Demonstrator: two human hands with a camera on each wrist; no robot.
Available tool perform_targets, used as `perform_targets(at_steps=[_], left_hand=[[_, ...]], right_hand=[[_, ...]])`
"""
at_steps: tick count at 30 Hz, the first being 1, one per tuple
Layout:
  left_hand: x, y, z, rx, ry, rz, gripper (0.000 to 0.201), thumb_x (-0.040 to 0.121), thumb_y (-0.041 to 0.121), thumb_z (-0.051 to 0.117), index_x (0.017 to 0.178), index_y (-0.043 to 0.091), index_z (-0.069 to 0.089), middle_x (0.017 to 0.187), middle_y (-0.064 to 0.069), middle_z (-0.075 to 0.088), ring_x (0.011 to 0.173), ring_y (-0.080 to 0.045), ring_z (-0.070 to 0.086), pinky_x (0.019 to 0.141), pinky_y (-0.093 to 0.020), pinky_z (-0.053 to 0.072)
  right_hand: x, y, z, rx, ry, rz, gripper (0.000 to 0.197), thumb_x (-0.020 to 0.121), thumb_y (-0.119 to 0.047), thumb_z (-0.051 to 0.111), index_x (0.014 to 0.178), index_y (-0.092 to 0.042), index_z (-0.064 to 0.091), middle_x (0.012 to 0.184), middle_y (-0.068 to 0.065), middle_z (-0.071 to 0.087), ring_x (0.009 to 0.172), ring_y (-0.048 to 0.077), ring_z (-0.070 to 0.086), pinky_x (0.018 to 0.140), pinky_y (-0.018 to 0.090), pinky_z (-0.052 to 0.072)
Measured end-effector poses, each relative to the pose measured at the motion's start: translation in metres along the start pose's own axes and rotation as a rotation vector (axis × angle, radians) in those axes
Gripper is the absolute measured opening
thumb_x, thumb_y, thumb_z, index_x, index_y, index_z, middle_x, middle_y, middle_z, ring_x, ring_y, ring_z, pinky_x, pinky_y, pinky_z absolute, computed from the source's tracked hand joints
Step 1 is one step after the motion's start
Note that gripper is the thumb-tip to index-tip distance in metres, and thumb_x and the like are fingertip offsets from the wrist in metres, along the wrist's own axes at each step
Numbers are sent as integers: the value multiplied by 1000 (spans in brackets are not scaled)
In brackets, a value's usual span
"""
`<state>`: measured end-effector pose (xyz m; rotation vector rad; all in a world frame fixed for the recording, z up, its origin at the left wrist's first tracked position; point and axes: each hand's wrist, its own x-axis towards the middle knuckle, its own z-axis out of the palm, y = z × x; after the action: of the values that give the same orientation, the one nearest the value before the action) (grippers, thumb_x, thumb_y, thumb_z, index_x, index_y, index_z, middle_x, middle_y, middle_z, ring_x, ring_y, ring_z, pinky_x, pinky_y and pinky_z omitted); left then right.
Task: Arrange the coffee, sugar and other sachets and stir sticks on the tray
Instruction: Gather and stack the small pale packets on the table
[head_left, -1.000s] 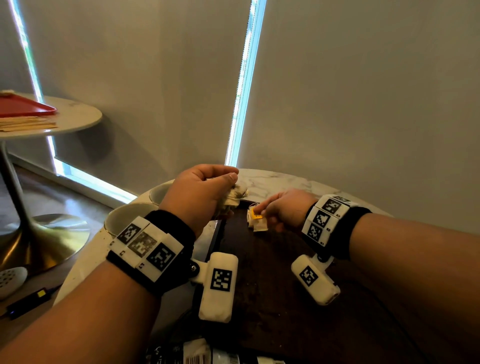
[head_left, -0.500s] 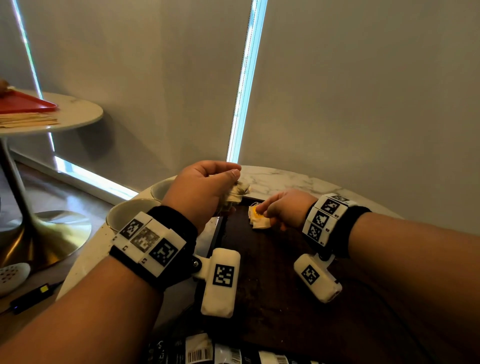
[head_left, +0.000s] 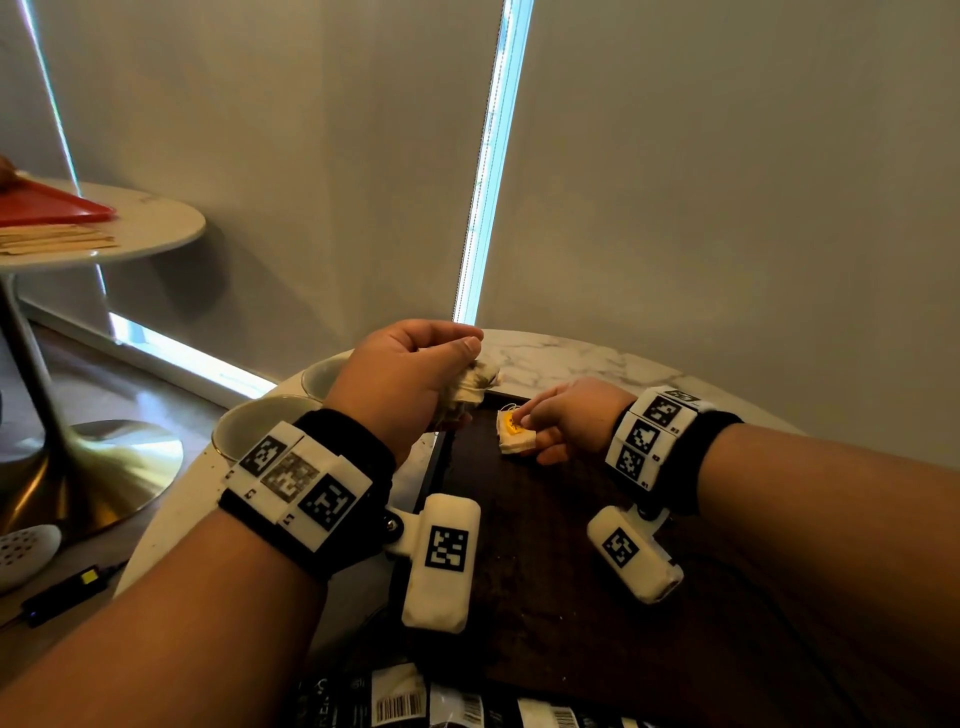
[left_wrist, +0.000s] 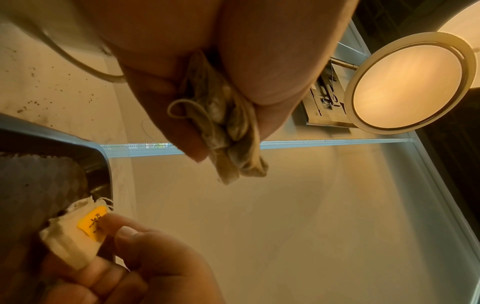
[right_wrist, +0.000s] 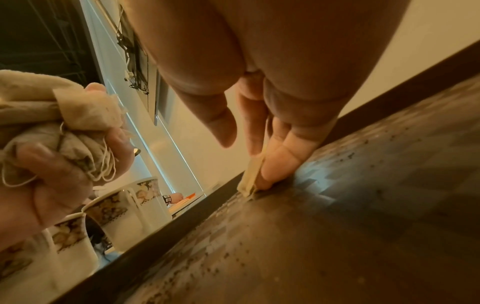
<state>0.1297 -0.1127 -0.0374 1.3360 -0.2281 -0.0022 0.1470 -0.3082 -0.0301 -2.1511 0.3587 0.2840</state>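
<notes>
A dark brown tray (head_left: 545, 571) lies on the round marble table (head_left: 561, 358). My left hand (head_left: 410, 374) is held above the tray's far left corner and grips a crumpled bunch of tea bags (head_left: 475, 382) with loose strings (left_wrist: 182, 109). My right hand (head_left: 566, 415) pinches a small stack of tea bags with a yellow tag (head_left: 514, 439) and holds it down on the tray near its far edge. In the right wrist view the stack (right_wrist: 250, 179) stands on edge between my fingers, touching the tray floor (right_wrist: 337, 216).
Two patterned white cups (head_left: 260, 426) (right_wrist: 135, 203) stand on the table left of the tray. Dark sachets with barcodes (head_left: 405, 701) lie at the tray's near edge. A second round table (head_left: 145, 228) at the far left carries a red tray (head_left: 47, 205).
The two hands have barely shifted. The right hand has set the yellow-tagged stack a little lower on the tray.
</notes>
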Motion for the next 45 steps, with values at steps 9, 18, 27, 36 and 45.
perform_targets(at_steps=[9, 18, 27, 36, 45], left_hand=[[1, 0, 1, 0, -1, -1, 9, 92, 18, 71, 98, 20, 76, 95, -10, 76, 80, -25, 74, 60, -34, 57], [1, 0, 1, 19, 0, -13, 9, 92, 19, 70, 99, 21, 76, 98, -7, 75, 84, -26, 74, 61, -33, 59], [1, -1, 1, -8, 3, -14, 9, 92, 16, 71, 98, 19, 76, 93, -9, 77, 76, -24, 74, 59, -35, 59], [-1, 1, 2, 1, 4, -32, 10, 93, 19, 70, 100, 20, 76, 97, -8, 76, 85, -27, 75, 57, -31, 56], [-3, 3, 6, -59, 9, -43, 23, 94, 34, 65, 105, 15, 71, 88, -8, 76, 66, -18, 72, 51, -30, 55]], right_hand=[[-1, 2, 4, -236, -50, 50, 59, 96, -49, 55, 139, -10, 46, 103, 10, 75, 58, 19, 68, 58, 28, 49], [0, 2, -5, -24, 42, 8, 33, 96, -40, 52, 105, -13, 70, 101, 4, 62, 71, 16, 57, 58, 27, 44], [5, 5, 12, -59, -40, 31, 43, 93, -48, 55, 108, -10, 69, 120, 12, 65, 86, 21, 58, 70, 32, 50], [2, -6, -4, -68, 80, -41, 38, 101, -44, 46, 92, -15, 70, 98, 5, 58, 81, 18, 55, 68, 32, 49], [-41, -31, -5, 325, -152, -460, 43, 68, -34, 77, 102, -12, 63, 83, 5, 65, 67, 16, 60, 56, 28, 49]])
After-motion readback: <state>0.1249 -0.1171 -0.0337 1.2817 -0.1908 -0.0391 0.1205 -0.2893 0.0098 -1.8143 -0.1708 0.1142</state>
